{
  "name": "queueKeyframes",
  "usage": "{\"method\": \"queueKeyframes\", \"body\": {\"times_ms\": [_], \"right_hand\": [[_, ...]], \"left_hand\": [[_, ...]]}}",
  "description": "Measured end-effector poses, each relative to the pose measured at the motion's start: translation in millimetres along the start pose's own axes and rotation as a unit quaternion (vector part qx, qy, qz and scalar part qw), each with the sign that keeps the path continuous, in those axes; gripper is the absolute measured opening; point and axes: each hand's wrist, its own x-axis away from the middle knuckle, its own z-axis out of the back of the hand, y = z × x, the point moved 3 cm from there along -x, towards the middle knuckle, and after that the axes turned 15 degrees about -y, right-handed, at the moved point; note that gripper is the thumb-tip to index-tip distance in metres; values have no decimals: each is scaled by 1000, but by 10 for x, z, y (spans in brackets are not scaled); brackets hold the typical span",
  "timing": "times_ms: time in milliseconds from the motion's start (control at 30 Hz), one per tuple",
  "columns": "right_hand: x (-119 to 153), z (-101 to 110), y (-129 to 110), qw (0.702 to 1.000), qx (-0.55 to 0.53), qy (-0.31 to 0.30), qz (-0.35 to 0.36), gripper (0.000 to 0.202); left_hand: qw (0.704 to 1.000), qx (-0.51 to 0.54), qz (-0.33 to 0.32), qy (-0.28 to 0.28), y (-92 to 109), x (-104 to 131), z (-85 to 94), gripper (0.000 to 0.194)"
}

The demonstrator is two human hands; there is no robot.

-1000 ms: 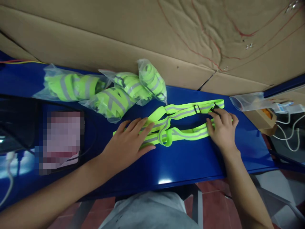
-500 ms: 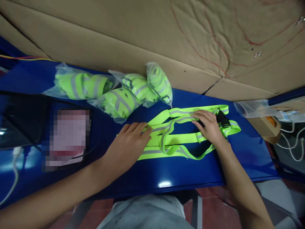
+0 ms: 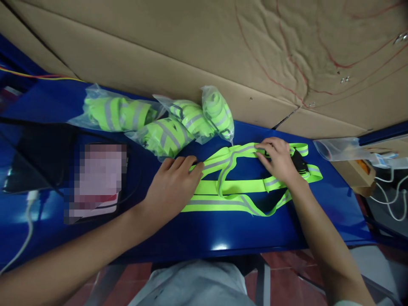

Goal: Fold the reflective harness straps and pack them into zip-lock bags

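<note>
A neon-yellow reflective strap vest (image 3: 236, 187) with grey stripes lies stretched across the blue table. My left hand (image 3: 177, 182) is closed over its left end, the fingertips curled round the bands. At the far side, my right hand (image 3: 278, 159) pinches the upper band between thumb and fingers. A black piece (image 3: 299, 161), perhaps a buckle or patch, shows just right of that hand. One loose band dips in a curve toward the table's near edge. The vest's left tip is partly hidden by my left hand.
Several clear bags of rolled reflective straps (image 3: 165, 138) lie along the cardboard wall (image 3: 153, 55). A blurred-out phone-like item (image 3: 98, 178) and a black device (image 3: 38, 161) with a white cable are at left. An empty plastic bag (image 3: 338, 148) and a small cardboard box (image 3: 353, 174) sit at right.
My right hand has moved slightly away from me with the upper band. The upper bands, apart before, now lie together on the left. My left hand has shifted slightly left.
</note>
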Motion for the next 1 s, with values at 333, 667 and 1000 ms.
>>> {"method": "queueKeyframes", "body": {"times_ms": [333, 667, 1000], "right_hand": [[430, 510, -309, 989, -136, -63, -5, 28], [1320, 474, -457, 966, -170, -194, 13, 44], [1273, 536, -519, 972, -191, -133, 6, 6]], "left_hand": [[997, 52, -54, 28, 73, 17, 106, 25], [976, 70, -201, -46, 233, 80, 48, 48], [981, 42, -175, -65, 210, 64, -45, 43]]}}
